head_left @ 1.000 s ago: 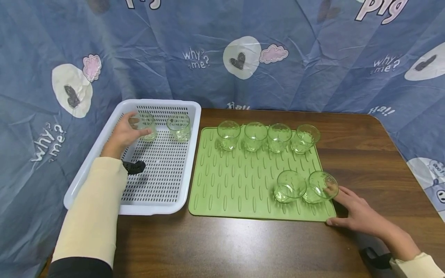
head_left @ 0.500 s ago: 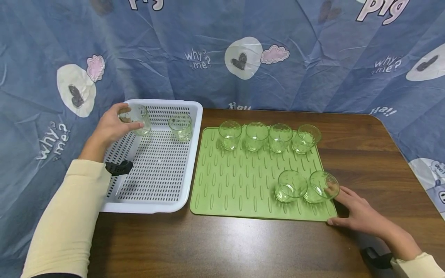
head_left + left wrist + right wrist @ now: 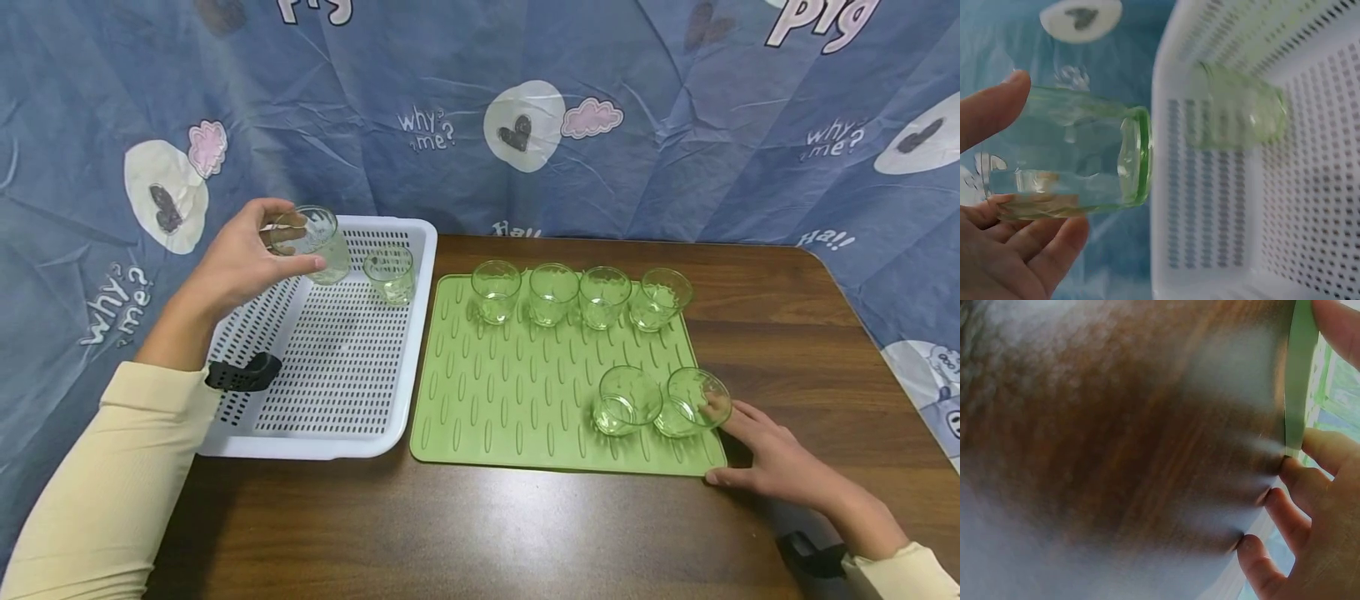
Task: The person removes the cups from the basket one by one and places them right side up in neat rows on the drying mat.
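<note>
My left hand (image 3: 240,258) grips a clear greenish glass tumbler (image 3: 332,250) between thumb and fingers, lifted over the back left of the white plastic basket (image 3: 315,448). In the left wrist view this held tumbler (image 3: 1079,150) appears sideways, thumb on one side and fingers on the other. A second tumbler (image 3: 392,282) stands inside the basket near its back right. My right hand (image 3: 783,467) rests at the front right corner of the green drying mat (image 3: 487,400), fingers spread and touching the table. Its thumb is at the mat's edge, beside a tumbler (image 3: 684,417).
Several matching tumblers (image 3: 551,300) stand in a row along the mat's back edge. Another tumbler (image 3: 622,408) is at the front right, close to the one by my right hand. A blue printed cloth (image 3: 420,50) hangs behind the brown wooden table (image 3: 480,533).
My left hand has raised the tumbler from the basket's back left, moving first left, then up and slightly right. The right hand and the tumblers on the mat stay put.
</note>
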The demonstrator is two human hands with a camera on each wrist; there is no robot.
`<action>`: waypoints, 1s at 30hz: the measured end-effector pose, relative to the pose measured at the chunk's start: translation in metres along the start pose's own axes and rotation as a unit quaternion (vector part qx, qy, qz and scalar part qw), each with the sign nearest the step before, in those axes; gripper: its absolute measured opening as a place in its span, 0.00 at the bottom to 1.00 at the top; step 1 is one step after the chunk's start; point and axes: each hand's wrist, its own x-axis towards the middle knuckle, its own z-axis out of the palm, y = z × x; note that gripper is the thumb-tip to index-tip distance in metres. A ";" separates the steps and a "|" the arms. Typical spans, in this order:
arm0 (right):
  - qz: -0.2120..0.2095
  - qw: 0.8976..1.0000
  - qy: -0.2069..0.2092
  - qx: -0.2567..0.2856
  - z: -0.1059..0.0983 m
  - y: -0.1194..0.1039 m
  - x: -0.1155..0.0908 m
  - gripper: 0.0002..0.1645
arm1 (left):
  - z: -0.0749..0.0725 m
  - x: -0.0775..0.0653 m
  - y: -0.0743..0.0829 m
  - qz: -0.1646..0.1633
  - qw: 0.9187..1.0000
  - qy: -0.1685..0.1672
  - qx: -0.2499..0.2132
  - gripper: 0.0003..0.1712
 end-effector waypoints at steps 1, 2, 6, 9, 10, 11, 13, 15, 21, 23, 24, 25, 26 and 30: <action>0.001 1.000 0.001 0.000 0.000 0.000 0.000 0.60 | 0.001 -0.002 0.005 0.007 1.000 -0.002 -0.005 0.50; 0.002 1.000 0.000 0.001 0.000 0.000 0.000 0.60 | 0.002 -0.003 0.010 0.013 1.000 -0.004 -0.008 0.49; 0.010 1.000 -0.005 0.004 0.000 0.000 0.000 0.60 | 0.009 -0.009 0.030 0.038 0.999 -0.021 -0.013 0.47; 0.010 1.000 -0.005 0.002 0.000 0.000 0.000 0.60 | 0.015 -0.014 0.045 0.054 0.998 -0.032 -0.009 0.47; 0.008 1.000 -0.004 0.002 0.001 0.000 0.000 0.61 | 0.018 -0.016 0.050 0.061 0.998 -0.033 -0.010 0.48; 0.006 1.000 -0.003 0.001 0.001 0.000 0.000 0.61 | 0.020 -0.017 0.054 0.068 0.997 -0.034 -0.012 0.48; 0.003 1.000 0.000 -0.002 0.001 0.001 0.000 0.61 | 0.027 -0.020 0.063 0.082 0.996 -0.031 -0.018 0.48; 0.002 1.000 0.002 -0.004 0.001 0.001 0.000 0.61 | 0.034 -0.023 0.070 0.096 0.995 -0.025 -0.023 0.48; -0.001 1.000 0.002 -0.002 0.002 0.002 0.001 0.60 | 0.060 -0.032 0.084 0.116 0.993 -0.029 -0.025 0.48; -0.003 1.000 0.002 -0.003 0.002 0.002 0.000 0.60 | 0.072 -0.035 0.088 0.120 0.992 -0.042 -0.021 0.49; -0.003 1.000 0.003 -0.005 0.002 0.002 0.000 0.60 | 0.078 -0.036 0.090 0.123 0.991 -0.051 -0.019 0.50; -0.003 1.000 0.002 -0.006 0.002 0.002 -0.001 0.60 | 0.085 -0.038 0.091 0.127 0.990 -0.061 -0.020 0.50; -0.002 1.000 0.001 -0.006 0.002 0.002 -0.001 0.60 | 0.092 -0.040 0.093 0.130 0.989 -0.071 -0.016 0.51; 0.003 1.000 -0.002 -0.007 0.001 0.002 -0.001 0.59 | 0.115 -0.052 0.101 0.138 0.985 -0.106 -0.012 0.54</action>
